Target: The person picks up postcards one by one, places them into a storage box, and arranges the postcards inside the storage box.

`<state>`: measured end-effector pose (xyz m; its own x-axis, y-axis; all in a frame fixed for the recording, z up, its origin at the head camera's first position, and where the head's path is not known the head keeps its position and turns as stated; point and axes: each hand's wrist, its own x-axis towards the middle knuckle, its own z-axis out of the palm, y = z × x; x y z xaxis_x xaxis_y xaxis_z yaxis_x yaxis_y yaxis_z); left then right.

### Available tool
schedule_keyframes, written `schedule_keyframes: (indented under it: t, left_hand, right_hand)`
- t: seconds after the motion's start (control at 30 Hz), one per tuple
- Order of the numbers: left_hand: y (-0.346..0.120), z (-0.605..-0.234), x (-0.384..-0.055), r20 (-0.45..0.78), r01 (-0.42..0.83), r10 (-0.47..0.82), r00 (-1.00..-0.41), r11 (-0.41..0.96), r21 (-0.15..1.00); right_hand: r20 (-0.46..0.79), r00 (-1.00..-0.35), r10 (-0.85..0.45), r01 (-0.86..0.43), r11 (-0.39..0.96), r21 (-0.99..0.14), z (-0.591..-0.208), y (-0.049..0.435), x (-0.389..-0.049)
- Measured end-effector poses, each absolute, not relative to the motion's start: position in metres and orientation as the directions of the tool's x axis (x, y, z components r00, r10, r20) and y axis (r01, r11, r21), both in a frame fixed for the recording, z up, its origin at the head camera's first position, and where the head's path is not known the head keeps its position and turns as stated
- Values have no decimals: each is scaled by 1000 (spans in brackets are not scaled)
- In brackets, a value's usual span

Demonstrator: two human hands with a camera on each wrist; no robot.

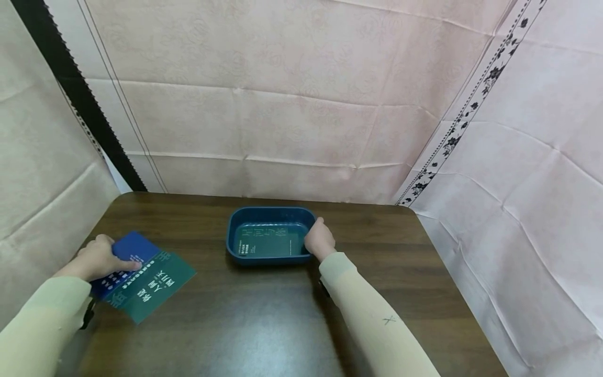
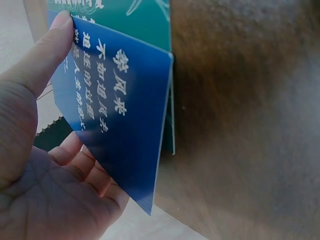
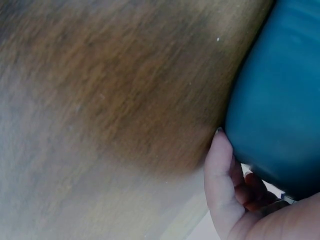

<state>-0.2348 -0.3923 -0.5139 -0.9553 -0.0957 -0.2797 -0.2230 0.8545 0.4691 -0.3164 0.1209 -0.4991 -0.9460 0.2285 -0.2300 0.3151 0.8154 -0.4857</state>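
Note:
At the table's left side my left hand pinches a blue card and a green card, both with white writing. The cards fan out, and the thumb lies across their printed faces while the other fingers are behind them. A dark blue rectangular tray stands near the far edge of the table. Inside it lies another dark green card with pale print. My right hand grips the tray's right end, its thumb against the outer wall in the right wrist view; the other fingers are partly hidden.
The brown wooden table has rounded far corners. Behind it hangs a pale patterned cloth, and more cloth with a black floral border flanks it on the right. A black strip runs down at the left.

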Motion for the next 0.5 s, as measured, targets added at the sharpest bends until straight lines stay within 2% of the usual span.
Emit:
schedule_keyframes:
  t: [0.23,0.5]
  left_hand:
    - [-397,-513,-235,-239,-147,-28,-971,857,494]
    - [-401,-513,-234,-119,-69,-5,-993,839,540]
  right_hand:
    - [-224,-948,228,311,819,-483,-500,121,-316]
    - [-225,-948,226,311,816,-487,-499,121,-316]
